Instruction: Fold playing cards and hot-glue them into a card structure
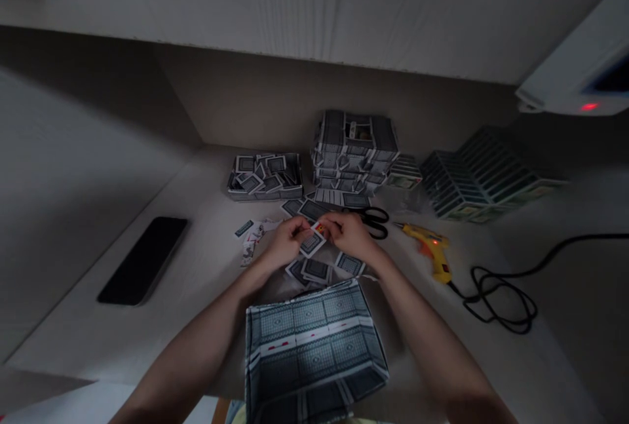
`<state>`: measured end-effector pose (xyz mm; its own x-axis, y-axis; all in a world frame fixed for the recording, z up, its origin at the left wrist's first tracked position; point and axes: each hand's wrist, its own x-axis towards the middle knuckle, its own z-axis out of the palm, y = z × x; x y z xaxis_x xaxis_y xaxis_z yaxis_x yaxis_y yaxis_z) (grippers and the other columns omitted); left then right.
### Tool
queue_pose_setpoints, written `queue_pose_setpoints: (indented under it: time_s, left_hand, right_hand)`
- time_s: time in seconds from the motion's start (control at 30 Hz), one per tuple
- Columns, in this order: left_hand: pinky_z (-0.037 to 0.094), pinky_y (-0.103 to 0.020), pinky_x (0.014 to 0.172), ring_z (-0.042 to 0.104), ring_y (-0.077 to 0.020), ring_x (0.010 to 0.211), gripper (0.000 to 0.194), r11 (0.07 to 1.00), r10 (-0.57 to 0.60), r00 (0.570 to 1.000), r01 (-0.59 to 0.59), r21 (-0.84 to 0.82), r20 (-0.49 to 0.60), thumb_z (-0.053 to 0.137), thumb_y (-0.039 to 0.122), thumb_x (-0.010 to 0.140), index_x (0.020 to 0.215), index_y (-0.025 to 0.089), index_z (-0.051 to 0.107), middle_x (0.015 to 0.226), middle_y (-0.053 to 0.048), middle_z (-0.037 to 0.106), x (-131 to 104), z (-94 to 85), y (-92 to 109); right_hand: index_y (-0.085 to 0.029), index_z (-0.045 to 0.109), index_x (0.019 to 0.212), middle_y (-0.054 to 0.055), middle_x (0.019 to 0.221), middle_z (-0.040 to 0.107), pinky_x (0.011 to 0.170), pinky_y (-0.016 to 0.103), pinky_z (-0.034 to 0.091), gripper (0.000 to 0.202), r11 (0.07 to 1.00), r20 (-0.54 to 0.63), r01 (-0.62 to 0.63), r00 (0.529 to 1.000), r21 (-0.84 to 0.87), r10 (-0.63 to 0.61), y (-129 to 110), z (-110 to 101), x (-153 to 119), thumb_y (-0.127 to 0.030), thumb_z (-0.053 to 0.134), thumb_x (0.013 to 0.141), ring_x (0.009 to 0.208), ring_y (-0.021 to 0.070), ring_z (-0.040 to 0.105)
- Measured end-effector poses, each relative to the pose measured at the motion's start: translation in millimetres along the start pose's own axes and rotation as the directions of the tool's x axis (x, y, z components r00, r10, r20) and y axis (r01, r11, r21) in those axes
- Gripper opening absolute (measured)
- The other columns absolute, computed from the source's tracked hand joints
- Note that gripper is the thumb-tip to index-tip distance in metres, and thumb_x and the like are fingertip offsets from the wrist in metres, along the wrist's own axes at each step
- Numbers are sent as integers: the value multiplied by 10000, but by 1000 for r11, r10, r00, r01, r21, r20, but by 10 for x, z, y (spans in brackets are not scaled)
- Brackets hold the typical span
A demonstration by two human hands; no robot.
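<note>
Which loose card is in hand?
The patterned card held between the left hand and right hand; other loose cards lie on the table or in the back-left box.

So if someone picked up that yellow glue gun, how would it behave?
The yellow glue gun probably wouldn't roll, since it seems to lie flat on its side. Its attached black cord, loosely looped on the table, would likely trail and tug slightly. The body should feel stiff, as it looks like hard plastic.
</note>
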<state>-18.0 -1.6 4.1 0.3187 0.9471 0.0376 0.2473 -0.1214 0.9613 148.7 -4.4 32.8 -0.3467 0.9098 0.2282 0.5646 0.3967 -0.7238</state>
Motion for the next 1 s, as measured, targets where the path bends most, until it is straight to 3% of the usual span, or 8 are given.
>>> queue_pose_setpoints:
  time_s: [0.2,0.3,0.57,0.7,0.87,1.0]
  left_hand:
    - [317,-199,529,403,-96,565,174,998,34,999,-33,51,-11,494,279,740,615,161,469,569,43,439,-26,13,49]
    - [315,-201,531,398,-96,565,164,996,48,999,-48,77,-3,486,265,746,619,162,468,573,44,437,-44,29,67]
    - [333,-204,544,413,-95,569,160,996,69,998,-70,54,4,488,286,755,644,172,471,601,46,452,-57,58,30]
    - [346,-203,540,427,-93,565,177,997,61,998,-61,-41,2,496,325,755,669,171,486,613,42,472,-49,61,37]
    - [340,-200,525,430,-94,558,174,999,47,994,-47,5,-98,499,323,751,670,169,488,591,43,466,-23,29,-7]
    - [308,-201,505,408,-95,539,164,989,96,957,-60,137,-274,472,302,773,669,175,475,561,47,431,13,-48,-57]
  right_hand:
    - [-159,625,848,-21,564,576,482,191,370,180,972,47,-98,995,215,90,28,-13,9,-195,457,794,490,93,506]
    - [-160,592,813,-35,525,541,440,192,372,139,932,77,-141,989,333,122,32,-32,11,-260,499,785,449,92,492]
    - [-172,548,722,-49,492,506,407,195,352,217,879,169,-244,967,410,190,74,-78,22,-376,511,786,397,78,439]
    - [-174,548,808,-34,541,549,403,201,351,255,845,157,-261,965,466,211,118,-89,43,-405,441,818,397,83,460]
    - [-187,521,904,-28,603,573,414,207,357,288,876,42,-249,966,413,255,200,-306,59,-448,445,807,404,84,467]
    - [-192,539,875,-10,649,593,470,222,386,274,929,19,-316,948,194,318,289,-647,-21,-445,474,789,464,98,499]
